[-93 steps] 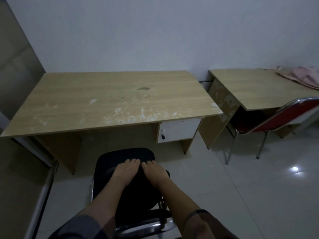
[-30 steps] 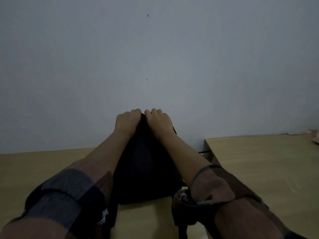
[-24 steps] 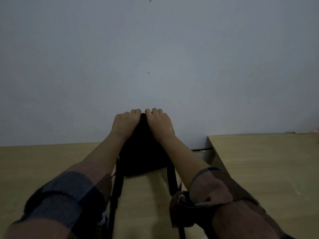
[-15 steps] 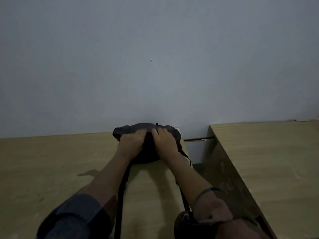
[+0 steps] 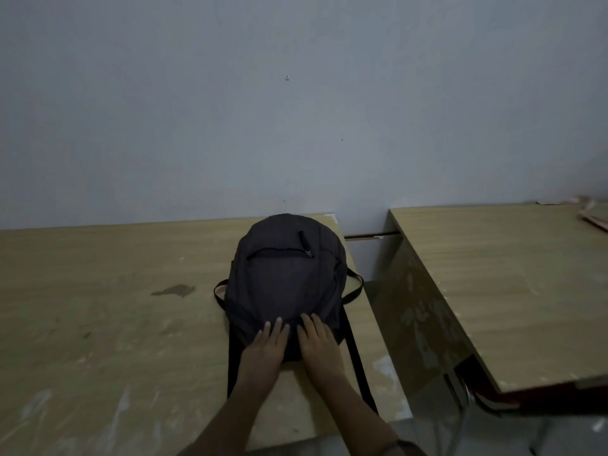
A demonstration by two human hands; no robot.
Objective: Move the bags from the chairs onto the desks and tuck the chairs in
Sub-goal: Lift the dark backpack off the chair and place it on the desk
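A dark grey backpack [image 5: 285, 278] lies flat on the right end of the left wooden desk [image 5: 98, 307], front pocket up, its black straps trailing toward me. My left hand [image 5: 263, 348] and my right hand [image 5: 319, 345] rest side by side on the bag's near edge, fingers straight and spread. To the right stands a second wooden desk [image 5: 493, 274]. A red chair [image 5: 487, 398] shows only as a sliver under that desk's front edge. The chair that carried the backpack is out of view.
A narrow gap separates the two desks, with pale floor tiles below. A pink cloth item [image 5: 594, 213] lies at the far right end of the second desk. A plain grey wall backs both desks. The left desk's surface is scuffed and stained.
The backpack went from the chair up onto the left desk. My hands released its top, and the bag now lies flat with both palms resting on its near edge.
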